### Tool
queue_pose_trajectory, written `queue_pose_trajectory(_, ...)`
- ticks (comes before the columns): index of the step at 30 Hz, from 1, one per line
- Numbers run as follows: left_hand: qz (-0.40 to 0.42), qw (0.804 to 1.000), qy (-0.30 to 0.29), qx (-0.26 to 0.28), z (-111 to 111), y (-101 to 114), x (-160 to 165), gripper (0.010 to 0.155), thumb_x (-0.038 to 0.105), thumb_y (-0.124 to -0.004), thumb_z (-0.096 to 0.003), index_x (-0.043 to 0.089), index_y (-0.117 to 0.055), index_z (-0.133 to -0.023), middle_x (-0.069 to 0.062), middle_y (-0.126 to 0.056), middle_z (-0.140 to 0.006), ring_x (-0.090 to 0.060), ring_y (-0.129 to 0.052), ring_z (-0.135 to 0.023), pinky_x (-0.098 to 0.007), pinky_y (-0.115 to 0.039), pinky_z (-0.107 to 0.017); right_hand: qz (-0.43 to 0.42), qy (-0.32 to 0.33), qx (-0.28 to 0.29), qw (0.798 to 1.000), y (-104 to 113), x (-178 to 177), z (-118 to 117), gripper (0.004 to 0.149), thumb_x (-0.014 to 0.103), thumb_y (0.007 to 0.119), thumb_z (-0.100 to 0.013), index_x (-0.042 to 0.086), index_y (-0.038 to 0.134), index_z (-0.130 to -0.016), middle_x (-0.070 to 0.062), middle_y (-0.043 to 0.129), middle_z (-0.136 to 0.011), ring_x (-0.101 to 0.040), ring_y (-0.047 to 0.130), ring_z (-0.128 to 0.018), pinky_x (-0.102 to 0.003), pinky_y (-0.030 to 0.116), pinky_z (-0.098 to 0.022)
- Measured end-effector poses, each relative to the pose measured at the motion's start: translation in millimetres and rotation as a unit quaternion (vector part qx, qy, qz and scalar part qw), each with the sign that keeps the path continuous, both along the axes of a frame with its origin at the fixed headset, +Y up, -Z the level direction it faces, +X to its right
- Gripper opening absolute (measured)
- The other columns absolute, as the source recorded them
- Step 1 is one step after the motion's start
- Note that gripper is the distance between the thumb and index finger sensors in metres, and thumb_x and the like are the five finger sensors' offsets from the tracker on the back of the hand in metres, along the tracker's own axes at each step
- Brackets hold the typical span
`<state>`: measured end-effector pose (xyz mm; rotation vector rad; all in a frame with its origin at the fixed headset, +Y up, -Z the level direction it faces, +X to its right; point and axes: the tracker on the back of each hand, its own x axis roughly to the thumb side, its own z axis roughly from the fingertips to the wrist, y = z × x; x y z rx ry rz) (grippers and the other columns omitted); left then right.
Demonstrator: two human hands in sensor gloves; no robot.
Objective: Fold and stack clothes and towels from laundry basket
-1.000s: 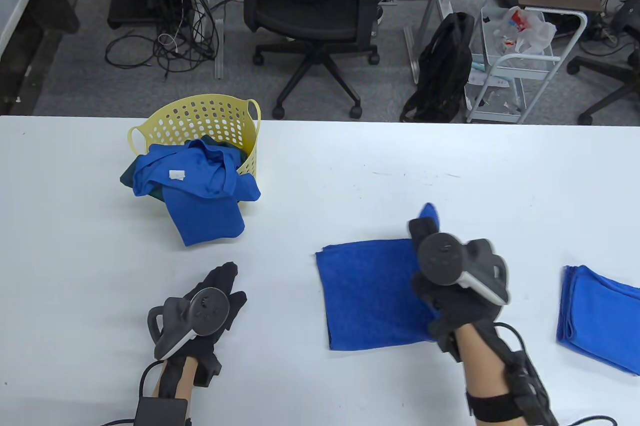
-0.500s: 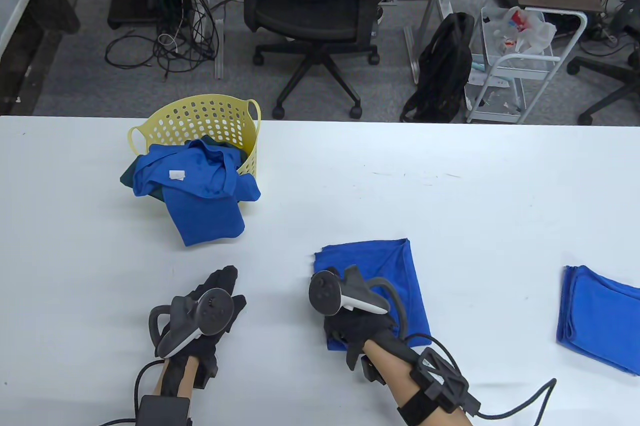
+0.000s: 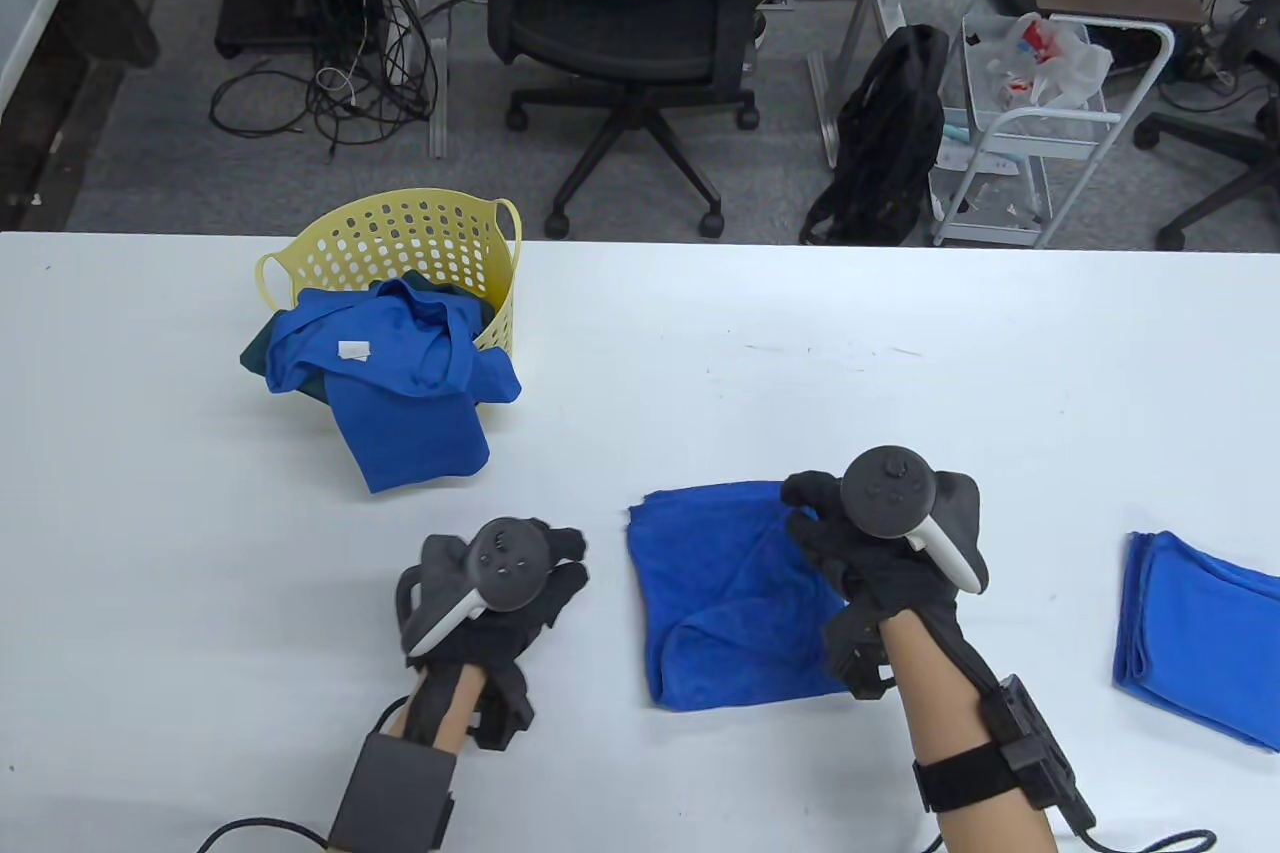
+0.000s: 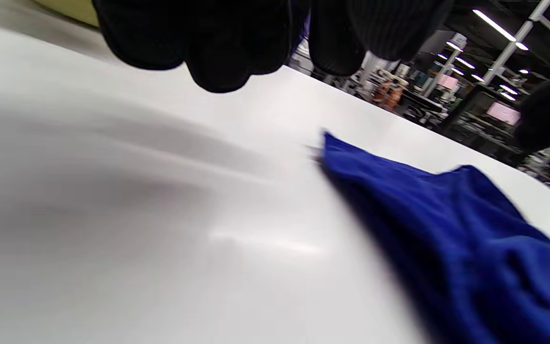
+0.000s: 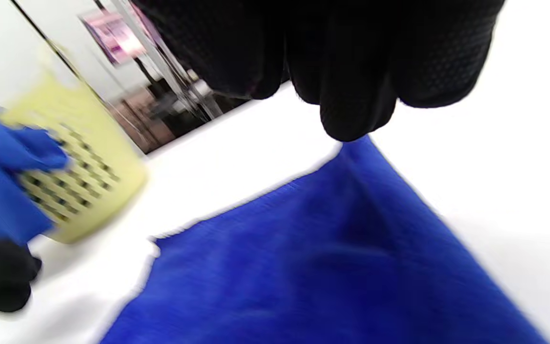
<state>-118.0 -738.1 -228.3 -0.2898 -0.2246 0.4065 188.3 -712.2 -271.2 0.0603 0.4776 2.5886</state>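
Your right hand (image 3: pixel 868 561) pinches far right corner of blue towel (image 3: pixel 722 603), mid-desk, grip holding cloth. Your left hand (image 3: pixel 510 593) hovers beside towel's left edge, grip loose, holding nothing.

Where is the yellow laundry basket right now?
In the table view the yellow laundry basket stands at the table's far left edge, blue clothes spilling from it, well beyond the left hand.
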Motion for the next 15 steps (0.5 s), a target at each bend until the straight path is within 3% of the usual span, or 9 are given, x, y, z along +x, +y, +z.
queue_pose_trajectory(3,-0.023,0.993,-0.112,-0.008,-2.1,-2.8,70.4,0.059,0.047,-0.082,-0.055,0.039,-0.063,-0.11,-0.019,-0.057,-0.124,-0.042,-0.072,-0.107,-0.062,-0.068,-0.073,0.035,-0.005,-0.003,0.999,-12.2,5.9,-11.0,0.053,0.013,0.077,-0.059,0.01,0.062,-0.11,-0.031,0.059,-0.112,-0.051,0.078,-0.087,-0.065,0.07,-0.06)
queue_pose_trajectory(5,-0.076,0.975,-0.209,0.001,3.7,-6.9,115.7,0.062,0.046,-0.085,-0.0533,0.044,-0.06,-0.11,-0.02,-0.051,-0.127,-0.043,-0.067,-0.11,-0.063,-0.066,-0.074,0.05,-0.021,0.014,0.998,-15.3,11.7,-18.0,0.053,0.012,0.076,-0.059,0.011,0.062,-0.11,-0.031,0.058,-0.113,-0.051,0.077,-0.088,-0.066,0.069,-0.06)
queue_pose_trajectory(7,-0.127,0.959,-0.253,0.003,6.2,-13.1,141.9,0.064,0.047,-0.085,-0.0516,0.046,-0.059,-0.11,-0.021,-0.047,-0.128,-0.044,-0.062,-0.112,-0.065,-0.065,-0.075,0.04,-0.037,0.008,0.999,-16.7,19.6,-22.8,0.053,0.013,0.076,-0.059,0.01,0.061,-0.111,-0.031,0.057,-0.113,-0.051,0.077,-0.088,-0.066,0.069,-0.06)
queue_pose_trajectory(9,-0.167,0.946,-0.28,-0.002,6.0,-21.8,157.9,0.066,0.05,-0.085,-0.0497,0.047,-0.058,-0.11,-0.02,-0.043,-0.128,-0.045,-0.058,-0.113,-0.066,-0.063,-0.075,0.021,-0.054,0.005,0.998,-18.1,29.0,-25.6,0.053,0.013,0.075,-0.06,0.01,0.061,-0.11,-0.031,0.057,-0.113,-0.051,0.077,-0.088,-0.066,0.069,-0.06)
queue_pose_trajectory(11,-0.186,0.945,-0.268,-0.006,7.1,-31.9,163.8,0.07,0.056,-0.085,-0.0463,0.042,-0.061,-0.11,-0.021,-0.045,-0.127,-0.045,-0.059,-0.112,-0.067,-0.063,-0.075,0.013,-0.066,0.01,0.998,-19.8,36.9,-26.2,0.052,0.012,0.075,-0.059,0.01,0.062,-0.11,-0.031,0.057,-0.112,-0.051,0.077,-0.087,-0.066,0.069,-0.06)
queue_pose_trajectory(13,-0.175,0.953,-0.245,0.036,9.1,-38.0,163.5,0.063,0.055,-0.085,-0.0455,0.044,-0.063,-0.104,-0.018,-0.047,-0.125,-0.044,-0.06,-0.11,-0.066,-0.066,-0.073,0.016,-0.069,0.014,0.997,-23.2,43.9,-25.5,0.052,0.012,0.075,-0.059,0.01,0.063,-0.109,-0.031,0.058,-0.112,-0.051,0.077,-0.087,-0.066,0.069,-0.06)
queue_pose_trajectory(15,-0.153,0.96,-0.234,0.034,6.2,-36.0,160.6,0.05,0.053,-0.082,-0.0504,0.044,-0.07,-0.098,-0.017,-0.053,-0.123,-0.042,-0.066,-0.108,-0.065,-0.068,-0.072,0.013,-0.067,0.009,0.998,-27.0,46.9,-25.4,0.051,0.013,0.076,-0.059,0.01,0.063,-0.109,-0.031,0.058,-0.112,-0.051,0.077,-0.087,-0.066,0.069,-0.06)
